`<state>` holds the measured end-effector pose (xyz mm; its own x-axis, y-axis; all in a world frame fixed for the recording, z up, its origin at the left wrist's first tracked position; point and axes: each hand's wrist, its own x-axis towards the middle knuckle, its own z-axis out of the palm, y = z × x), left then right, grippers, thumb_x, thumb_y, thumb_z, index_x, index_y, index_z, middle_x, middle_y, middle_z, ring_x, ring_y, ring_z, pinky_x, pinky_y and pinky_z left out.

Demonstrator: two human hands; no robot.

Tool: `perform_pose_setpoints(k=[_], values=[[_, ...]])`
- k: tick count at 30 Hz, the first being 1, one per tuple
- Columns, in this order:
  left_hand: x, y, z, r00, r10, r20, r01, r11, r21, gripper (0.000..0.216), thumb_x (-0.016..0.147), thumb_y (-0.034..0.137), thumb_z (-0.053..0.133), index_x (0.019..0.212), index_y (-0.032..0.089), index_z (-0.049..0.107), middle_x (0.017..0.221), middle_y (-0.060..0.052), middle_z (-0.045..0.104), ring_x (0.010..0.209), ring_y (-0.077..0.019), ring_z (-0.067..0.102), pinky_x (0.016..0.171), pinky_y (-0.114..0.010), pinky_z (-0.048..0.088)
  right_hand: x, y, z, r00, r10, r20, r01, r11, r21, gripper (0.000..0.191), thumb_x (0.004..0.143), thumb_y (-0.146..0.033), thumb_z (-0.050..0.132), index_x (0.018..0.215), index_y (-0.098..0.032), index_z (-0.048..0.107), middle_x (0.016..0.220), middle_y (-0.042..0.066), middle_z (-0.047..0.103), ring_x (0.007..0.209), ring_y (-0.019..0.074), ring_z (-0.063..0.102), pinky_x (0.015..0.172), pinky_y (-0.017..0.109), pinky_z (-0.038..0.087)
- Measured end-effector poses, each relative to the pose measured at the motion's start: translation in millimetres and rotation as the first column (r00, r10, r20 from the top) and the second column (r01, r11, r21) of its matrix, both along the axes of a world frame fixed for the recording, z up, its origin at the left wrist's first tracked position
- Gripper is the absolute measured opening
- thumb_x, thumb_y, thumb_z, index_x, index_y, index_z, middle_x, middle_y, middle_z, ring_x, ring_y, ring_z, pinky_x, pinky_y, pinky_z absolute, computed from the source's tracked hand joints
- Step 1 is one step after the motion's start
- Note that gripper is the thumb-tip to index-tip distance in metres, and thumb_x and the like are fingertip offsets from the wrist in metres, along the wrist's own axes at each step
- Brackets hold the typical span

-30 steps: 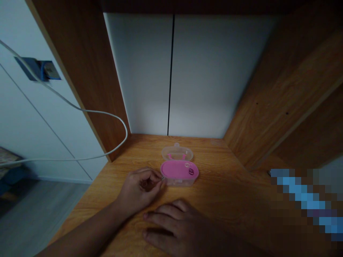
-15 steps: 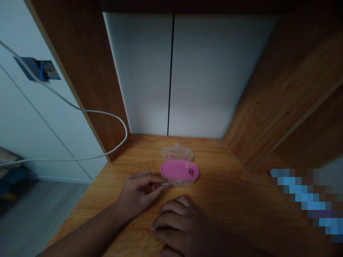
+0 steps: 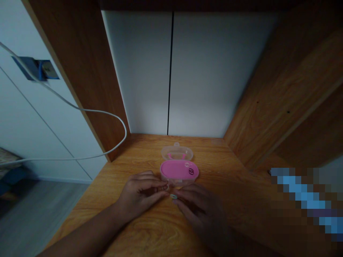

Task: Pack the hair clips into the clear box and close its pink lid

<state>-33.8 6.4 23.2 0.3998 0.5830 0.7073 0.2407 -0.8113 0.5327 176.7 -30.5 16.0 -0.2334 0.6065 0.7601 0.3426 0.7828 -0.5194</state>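
A small open case (image 3: 179, 170) with a pink insert and a clear hinged lid lies on the wooden desk (image 3: 230, 185); two tiny rings rest on the pink part. My left hand (image 3: 139, 194) sits just left of the case, fingers pinched on a small ring (image 3: 166, 187). My right hand (image 3: 199, 208) lies in front of the case, its fingertips meeting the left ones and pinched on a second small ring (image 3: 173, 196).
The desk sits in a wooden alcove with a white back panel (image 3: 187, 71) and wooden side walls. A white cable (image 3: 88, 111) hangs at the left from a wall socket (image 3: 40, 69). A blurred blue patch covers the lower right.
My right hand has moved forward from the near desk edge to meet my left hand by the case, now with a small ring at its fingertips. The left hand stayed almost still.
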Motion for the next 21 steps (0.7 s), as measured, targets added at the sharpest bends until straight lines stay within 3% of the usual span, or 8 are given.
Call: perform_pose_setpoints(k=[10, 15, 21], values=[[1.2, -1.8, -3.7, 0.996, -0.088, -0.008, 0.086, 0.990, -0.111, 0.008, 0.079, 0.018, 0.079, 0.087, 0.019, 0.077, 0.072, -0.004, 0.074, 0.065, -0.0145, 0.068, 0.061, -0.024, 0.055, 1.4, 2.5, -4.7, 1.000, -0.014, 0.025, 0.016, 0.997, -0.069, 0.020, 0.087, -0.013, 0.069, 0.103, -0.024, 0.075, 0.089, 0.003, 0.075, 0.081, 0.0142, 0.072, 0.074, 0.025, 0.060], [5.5, -5.3, -3.5, 0.995, -0.096, 0.003, 0.095, 0.980, -0.173, 0.010, 0.081, 0.016, 0.076, 0.090, 0.019, 0.079, 0.078, -0.006, 0.077, 0.069, -0.0155, 0.071, 0.064, -0.024, 0.057, 1.7, 3.4, -7.4, 0.998, 0.005, 0.056, 0.003, 0.992, -0.130, 0.022, 0.087, -0.013, 0.067, 0.105, -0.025, 0.074, 0.091, 0.004, 0.076, 0.082, 0.0161, 0.071, 0.074, 0.029, 0.060], [6.9, -6.7, -3.2, 0.995, -0.100, 0.025, 0.103, 0.981, -0.167, 0.013, 0.085, 0.017, 0.072, 0.096, 0.022, 0.079, 0.083, -0.007, 0.079, 0.074, -0.0174, 0.074, 0.067, -0.026, 0.061, 1.9, 5.0, -4.8, 0.997, -0.047, 0.061, 0.056, 0.987, -0.148, 0.012, 0.088, -0.020, 0.069, 0.096, -0.026, 0.074, 0.090, 0.002, 0.078, 0.083, 0.0180, 0.073, 0.077, 0.032, 0.061]])
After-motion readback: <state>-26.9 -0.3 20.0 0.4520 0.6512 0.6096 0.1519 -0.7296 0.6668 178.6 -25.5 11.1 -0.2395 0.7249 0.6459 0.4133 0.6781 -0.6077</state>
